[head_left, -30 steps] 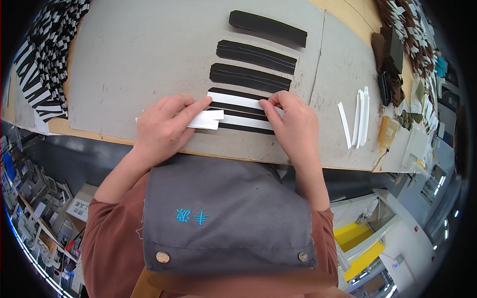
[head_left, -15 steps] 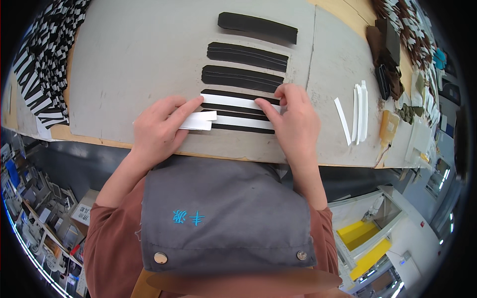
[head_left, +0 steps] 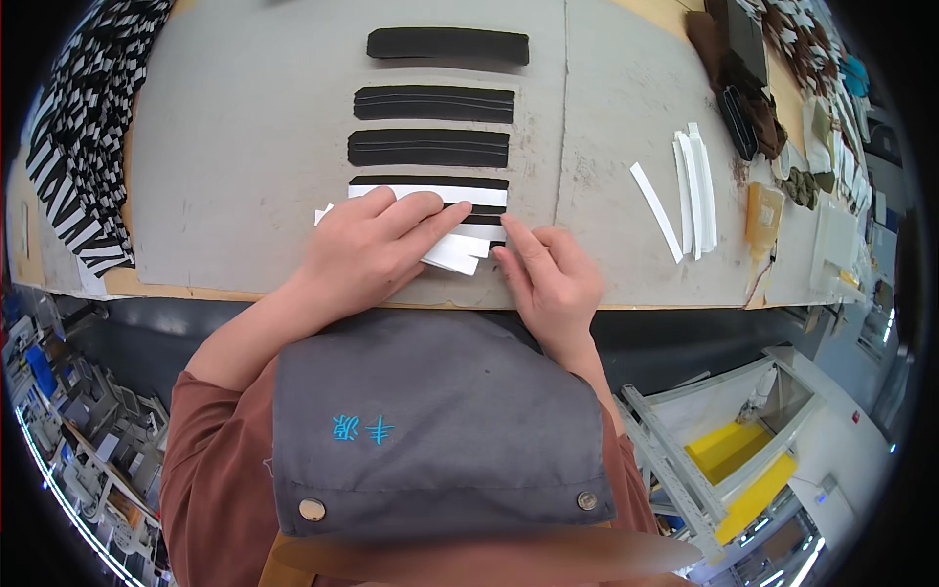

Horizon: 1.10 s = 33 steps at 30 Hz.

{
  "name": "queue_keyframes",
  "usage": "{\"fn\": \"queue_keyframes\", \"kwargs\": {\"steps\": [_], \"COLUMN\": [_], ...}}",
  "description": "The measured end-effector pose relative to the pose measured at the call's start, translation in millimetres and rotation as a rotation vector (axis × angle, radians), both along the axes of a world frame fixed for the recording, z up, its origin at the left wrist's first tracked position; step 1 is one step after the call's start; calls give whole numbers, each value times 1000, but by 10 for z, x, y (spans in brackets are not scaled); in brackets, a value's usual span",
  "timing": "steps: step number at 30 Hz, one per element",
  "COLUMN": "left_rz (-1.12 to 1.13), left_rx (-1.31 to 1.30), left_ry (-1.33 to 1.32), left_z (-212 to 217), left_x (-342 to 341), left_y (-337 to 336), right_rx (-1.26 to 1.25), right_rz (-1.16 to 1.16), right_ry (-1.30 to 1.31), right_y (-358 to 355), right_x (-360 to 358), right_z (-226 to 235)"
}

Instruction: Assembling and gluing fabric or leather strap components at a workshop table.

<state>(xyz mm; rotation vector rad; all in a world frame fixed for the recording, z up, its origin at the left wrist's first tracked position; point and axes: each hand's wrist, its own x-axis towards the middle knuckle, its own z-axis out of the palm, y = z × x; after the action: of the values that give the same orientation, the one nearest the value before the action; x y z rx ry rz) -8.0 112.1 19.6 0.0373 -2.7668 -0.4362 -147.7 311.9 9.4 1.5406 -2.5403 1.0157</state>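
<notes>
A stack of white strips (head_left: 456, 256) lies under my left hand (head_left: 367, 245), which is closed on it. The index finger of that hand stretches over the black pieces. At the right end of the nearest black strip (head_left: 497, 244), my right hand (head_left: 556, 284) has its index finger and thumb against the edge, other fingers curled. A white strip lies along that black piece, partly hidden by my left hand. Just beyond is another black strip (head_left: 430, 181) with a white strip (head_left: 487, 197) along it. Farther off lie two black strips with lengthwise lines (head_left: 428, 148) (head_left: 433, 104) and a plain black piece (head_left: 448, 46).
Loose white strips (head_left: 694, 194) lie on the grey table (head_left: 245, 176) at the right, near a yellowish bottle (head_left: 764, 220). Dark folded pieces (head_left: 738, 117) are at the far right. A heap of black-and-white strips (head_left: 83, 147) covers the left edge.
My left hand has moved right along the pieces with the white strips. My right hand has come down from the second strip to the right end of the nearest one. The view has shifted slightly.
</notes>
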Motion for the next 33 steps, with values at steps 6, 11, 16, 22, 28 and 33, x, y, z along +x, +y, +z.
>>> {"fn": "queue_keyframes", "kwargs": {"steps": [6, 11, 16, 22, 28, 33], "left_rz": [16, 26, 31, 45, 34, 37], "left_rx": [-34, -47, -35, -12, -2, 50], "left_ry": [-43, -66, -60, -58, -59, -48], "left_z": [-63, -35, -51, -80, -100, -77], "left_x": [-76, -112, -140, -123, -121, -115], "left_y": [80, 75, 46, 72, 83, 54], "right_rx": [45, 51, 59, 66, 77, 107], "right_rz": [24, 34, 39, 43, 38, 33], "right_ry": [49, 72, 84, 97, 102, 59], "right_y": [47, 38, -2, 18, 46, 3], "right_x": [17, -9, -32, -16, -6, -14], "right_z": [-83, -89, -88, -85, -105, -16]}}
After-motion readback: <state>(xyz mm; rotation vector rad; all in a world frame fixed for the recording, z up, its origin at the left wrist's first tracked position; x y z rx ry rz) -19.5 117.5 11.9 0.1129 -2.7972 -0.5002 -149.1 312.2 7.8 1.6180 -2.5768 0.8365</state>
